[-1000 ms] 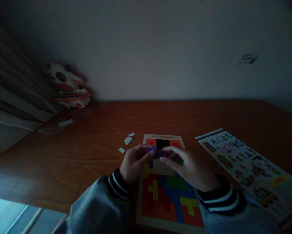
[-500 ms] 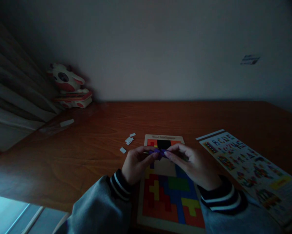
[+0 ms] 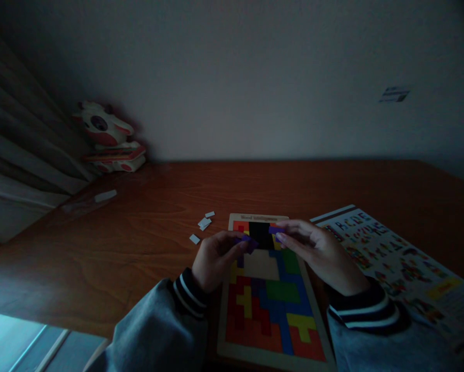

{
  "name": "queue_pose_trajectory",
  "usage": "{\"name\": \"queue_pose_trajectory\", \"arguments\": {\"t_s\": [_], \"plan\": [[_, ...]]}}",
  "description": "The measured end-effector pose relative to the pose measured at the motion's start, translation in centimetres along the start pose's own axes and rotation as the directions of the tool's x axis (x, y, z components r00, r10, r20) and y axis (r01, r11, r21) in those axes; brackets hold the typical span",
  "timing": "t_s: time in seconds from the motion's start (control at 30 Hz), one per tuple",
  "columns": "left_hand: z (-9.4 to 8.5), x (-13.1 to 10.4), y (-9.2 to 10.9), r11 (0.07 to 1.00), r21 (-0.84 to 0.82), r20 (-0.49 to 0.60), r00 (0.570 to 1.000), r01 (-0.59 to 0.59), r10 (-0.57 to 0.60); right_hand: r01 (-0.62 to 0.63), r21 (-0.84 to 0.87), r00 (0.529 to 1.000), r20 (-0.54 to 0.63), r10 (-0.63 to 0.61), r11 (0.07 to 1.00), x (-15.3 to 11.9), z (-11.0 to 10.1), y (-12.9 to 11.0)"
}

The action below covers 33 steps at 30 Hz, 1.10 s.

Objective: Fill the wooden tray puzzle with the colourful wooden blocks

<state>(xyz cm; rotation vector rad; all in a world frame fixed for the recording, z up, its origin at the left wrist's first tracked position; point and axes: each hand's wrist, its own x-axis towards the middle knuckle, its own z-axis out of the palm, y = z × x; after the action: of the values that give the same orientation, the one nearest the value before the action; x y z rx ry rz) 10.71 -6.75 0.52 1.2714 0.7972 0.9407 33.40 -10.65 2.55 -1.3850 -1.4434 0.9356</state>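
Note:
Both hands are over the upper part of a wooden puzzle board (image 3: 276, 359) filled with coloured block pieces. My left hand (image 3: 215, 257) is closed in a pinch on a purple puzzle piece (image 3: 250, 244). Between thumb and fingers, my right hand (image 3: 320, 253) grips a second purple puzzle piece (image 3: 275, 230), apart from the first. Bare pale wood shows in the board's middle, below a large black area (image 3: 260, 235). Red, orange, blue, green and yellow pieces lie flat around it. The fingers hide part of each held piece.
Several small white pieces (image 3: 204, 223) lie left of the board. A printed sheet with coloured pictures (image 3: 395, 253) rests on the right. A cow-shaped toy (image 3: 113, 139) stands at the back left by the curtain (image 3: 22, 139). Behind the brown table (image 3: 158, 201) is a wall.
My right hand has moved right and slightly up with its purple piece, so the two purple pieces are now apart. My left hand has barely moved. More of the black area shows.

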Motion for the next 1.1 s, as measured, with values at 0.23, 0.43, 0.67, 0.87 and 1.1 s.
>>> {"name": "queue_pose_trajectory", "arguments": {"t_s": [0.23,0.43,0.67,0.87,1.1], "plan": [[-1.5,0.3,1.1,0.99,0.131,-0.076,0.996,-0.045,0.055,0.02,-0.096,0.999,-0.034,-0.023,0.995,-0.1,-0.5,0.4],[-2.5,0.4,1.0,0.954,0.29,-0.107,0.988,-0.074,0.109,0.02,-0.081,0.996,-0.082,-0.026,0.997,-0.2,-0.5,1.0],[-1.5,-0.1,0.1,0.936,0.344,-0.058,0.993,-0.074,0.1,0.037,-0.163,0.997,-0.054,-0.047,0.986,-0.1,-0.3,0.9],[-1.4,-0.1,-0.2,0.899,0.419,-0.028,0.988,-0.126,0.152,0.1,-0.277,0.995,0.059,-0.086,0.956,-0.2,0.2,0.0],[-0.8,-0.3,0.0,0.821,0.539,0.073,0.981,-0.188,0.177,0.08,-0.232,0.996,0.05,-0.07,0.969,-0.2,0.3,0.7]]}}
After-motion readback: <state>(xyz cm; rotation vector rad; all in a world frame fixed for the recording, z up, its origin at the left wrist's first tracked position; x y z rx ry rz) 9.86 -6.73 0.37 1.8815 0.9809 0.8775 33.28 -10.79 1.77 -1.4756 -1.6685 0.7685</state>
